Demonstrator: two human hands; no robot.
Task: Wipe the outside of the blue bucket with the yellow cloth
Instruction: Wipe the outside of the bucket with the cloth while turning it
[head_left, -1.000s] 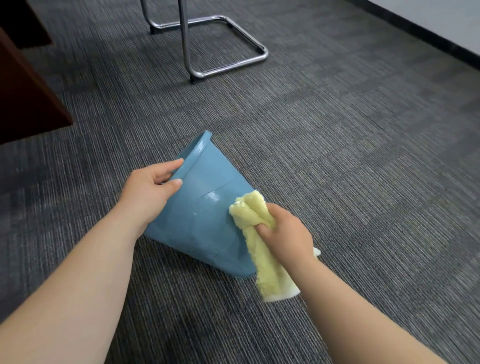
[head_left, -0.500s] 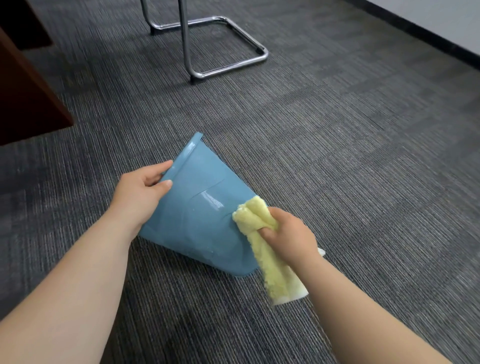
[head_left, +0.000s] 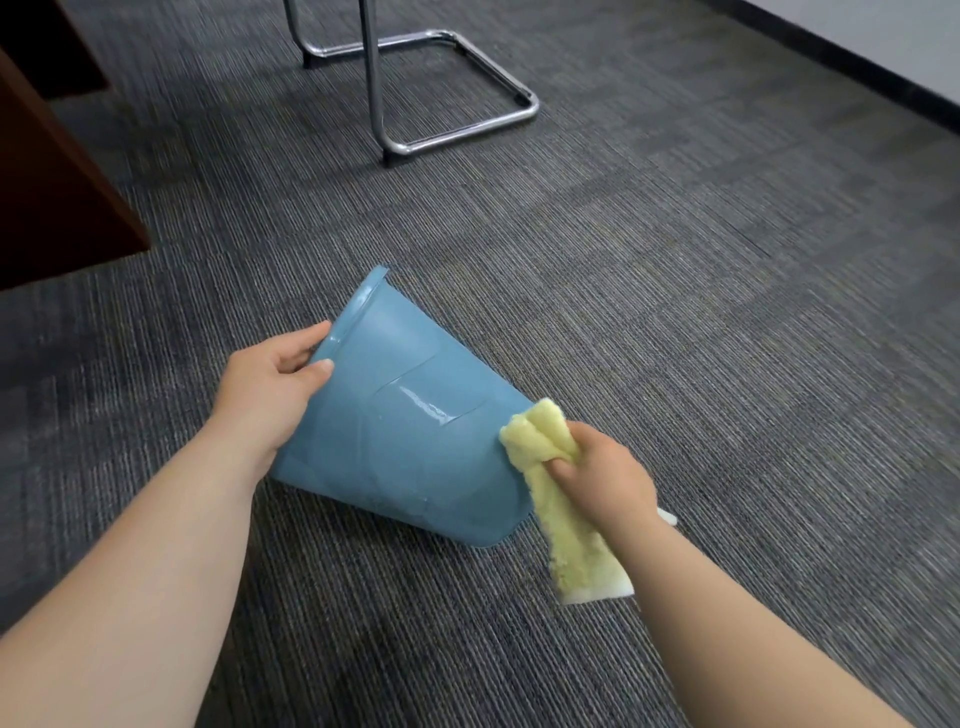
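Note:
The blue bucket (head_left: 400, 436) lies tilted on its side over the carpet, rim up-left and base toward me on the right. My left hand (head_left: 270, 384) grips the rim, thumb on the outer wall and fingers inside. My right hand (head_left: 597, 470) is closed on the bunched yellow cloth (head_left: 540, 436), which presses against the bucket's outer wall near the base. The rest of the cloth hangs down below my hand. A wet streak shines on the wall. The inside of the bucket is hidden.
Grey striped carpet (head_left: 675, 312) covers the floor. A chrome chair frame (head_left: 447, 88) stands behind the bucket. A dark wooden furniture panel (head_left: 57, 192) is at the left. A wall with a black skirting (head_left: 857, 67) runs along the top right.
My left hand has turned the bucket a little, so the rim sits lower and further left. My right hand with the cloth has slid along the wall toward the base.

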